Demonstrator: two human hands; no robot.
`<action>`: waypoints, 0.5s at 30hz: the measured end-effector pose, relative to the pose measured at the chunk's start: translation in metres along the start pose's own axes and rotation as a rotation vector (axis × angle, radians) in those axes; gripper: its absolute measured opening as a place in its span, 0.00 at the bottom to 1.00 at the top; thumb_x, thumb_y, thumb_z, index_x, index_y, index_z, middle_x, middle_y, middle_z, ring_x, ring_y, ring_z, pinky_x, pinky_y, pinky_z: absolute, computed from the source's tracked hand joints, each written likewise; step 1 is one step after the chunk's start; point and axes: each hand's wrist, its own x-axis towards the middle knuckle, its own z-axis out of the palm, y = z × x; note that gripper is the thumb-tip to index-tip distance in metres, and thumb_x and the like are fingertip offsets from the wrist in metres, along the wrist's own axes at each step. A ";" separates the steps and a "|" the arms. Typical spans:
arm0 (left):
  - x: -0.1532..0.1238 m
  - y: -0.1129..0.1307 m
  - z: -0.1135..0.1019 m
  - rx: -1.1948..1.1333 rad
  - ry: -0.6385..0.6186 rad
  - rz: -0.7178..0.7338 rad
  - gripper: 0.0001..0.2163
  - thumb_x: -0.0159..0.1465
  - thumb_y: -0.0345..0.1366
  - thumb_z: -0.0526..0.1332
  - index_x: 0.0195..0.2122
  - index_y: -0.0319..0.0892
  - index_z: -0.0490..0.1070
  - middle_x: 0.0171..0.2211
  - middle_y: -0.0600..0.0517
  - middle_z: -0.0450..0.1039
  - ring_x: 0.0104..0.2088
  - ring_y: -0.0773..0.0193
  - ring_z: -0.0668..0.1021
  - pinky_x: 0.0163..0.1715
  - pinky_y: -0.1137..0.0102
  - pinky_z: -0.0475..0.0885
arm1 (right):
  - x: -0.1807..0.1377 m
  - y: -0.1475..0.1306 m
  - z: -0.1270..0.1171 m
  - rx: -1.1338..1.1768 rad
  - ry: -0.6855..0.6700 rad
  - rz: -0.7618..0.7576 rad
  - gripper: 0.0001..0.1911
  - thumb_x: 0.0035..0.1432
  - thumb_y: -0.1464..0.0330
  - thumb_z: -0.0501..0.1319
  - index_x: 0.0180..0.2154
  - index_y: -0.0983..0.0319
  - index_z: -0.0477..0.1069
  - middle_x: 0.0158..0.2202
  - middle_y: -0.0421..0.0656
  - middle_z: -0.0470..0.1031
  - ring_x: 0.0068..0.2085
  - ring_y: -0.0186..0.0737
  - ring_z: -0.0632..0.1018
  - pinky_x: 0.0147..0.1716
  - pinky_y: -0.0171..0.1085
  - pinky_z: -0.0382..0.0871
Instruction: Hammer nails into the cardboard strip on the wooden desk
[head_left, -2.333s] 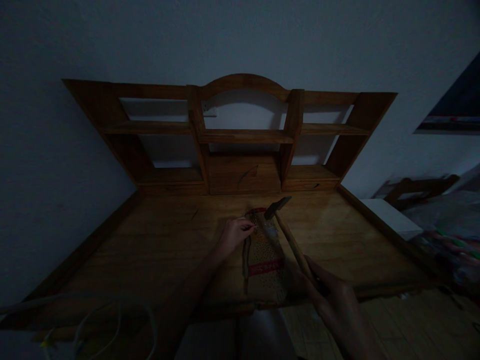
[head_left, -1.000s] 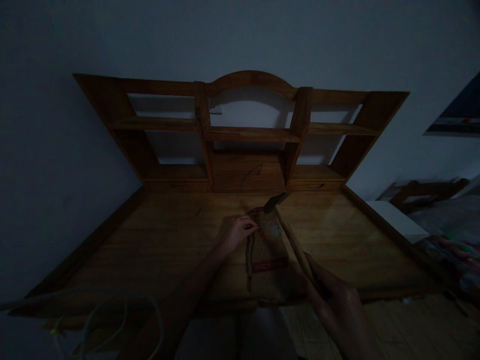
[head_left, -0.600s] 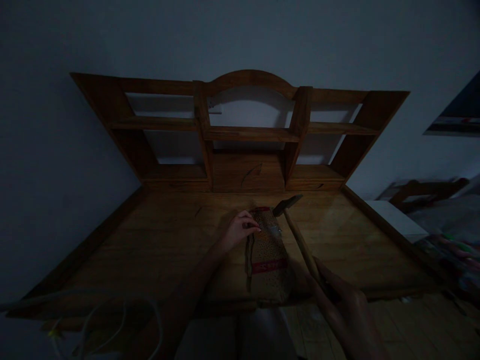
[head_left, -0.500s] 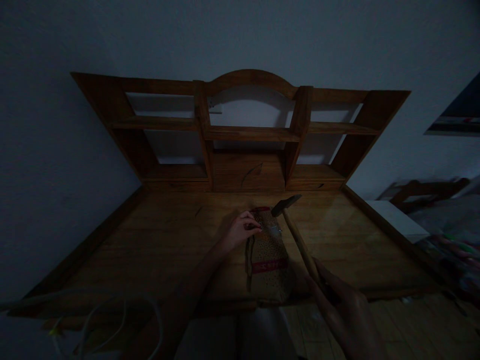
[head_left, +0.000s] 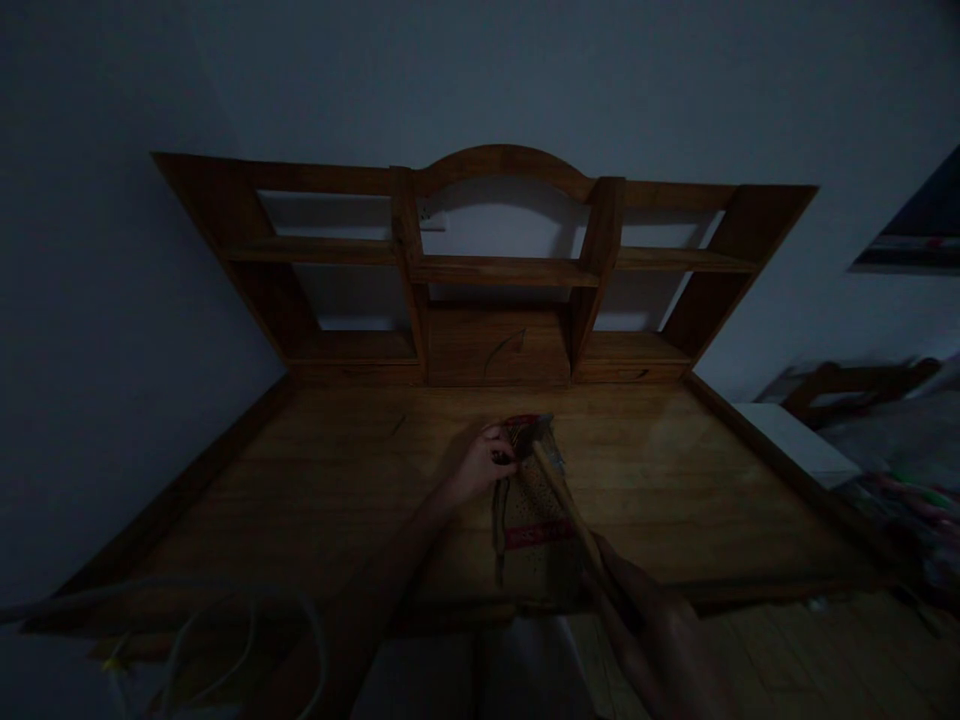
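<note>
The right hand grips a hammer over a red-banded packet, the left hand curled beside it.

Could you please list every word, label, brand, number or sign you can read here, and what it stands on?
Readable text: none.
Flat, brown, dark-speckled packet: its red crosswise band has faint marks, perhaps lettering, too dark and blurred to read.
Long wooden-handled hammer: no lettering can be made out.

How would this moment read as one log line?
right hand: holds hammer | left hand: at red-banded item, grip unclear | red-banded item: beneath hammer, on wooden desk
</note>
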 end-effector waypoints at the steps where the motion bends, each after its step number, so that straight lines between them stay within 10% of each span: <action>1: 0.000 -0.001 0.000 0.028 -0.013 0.010 0.03 0.55 0.33 0.68 0.26 0.41 0.77 0.32 0.52 0.68 0.39 0.64 0.71 0.38 0.71 0.67 | 0.000 -0.001 0.000 0.003 0.029 -0.005 0.20 0.65 0.64 0.54 0.56 0.61 0.70 0.50 0.48 0.78 0.46 0.47 0.81 0.43 0.38 0.77; 7: 0.004 0.008 -0.025 0.107 0.010 -0.012 0.05 0.56 0.39 0.69 0.28 0.44 0.79 0.32 0.52 0.71 0.38 0.63 0.73 0.41 0.69 0.67 | 0.001 -0.017 -0.017 0.098 0.143 0.089 0.22 0.63 0.61 0.58 0.56 0.61 0.71 0.49 0.47 0.78 0.47 0.50 0.80 0.46 0.41 0.76; 12: -0.016 0.069 -0.033 0.072 0.304 -0.068 0.10 0.60 0.45 0.64 0.29 0.45 0.78 0.29 0.51 0.71 0.33 0.62 0.74 0.35 0.67 0.70 | 0.021 0.006 -0.025 0.324 0.260 0.308 0.24 0.57 0.57 0.62 0.51 0.63 0.75 0.43 0.46 0.81 0.48 0.56 0.79 0.40 0.43 0.78; 15: -0.052 0.109 -0.005 -0.024 0.088 -0.008 0.11 0.65 0.45 0.56 0.39 0.55 0.78 0.34 0.49 0.74 0.36 0.58 0.76 0.35 0.61 0.73 | 0.036 0.035 -0.024 0.455 0.282 0.369 0.25 0.54 0.57 0.64 0.48 0.67 0.77 0.35 0.46 0.81 0.42 0.55 0.80 0.31 0.39 0.77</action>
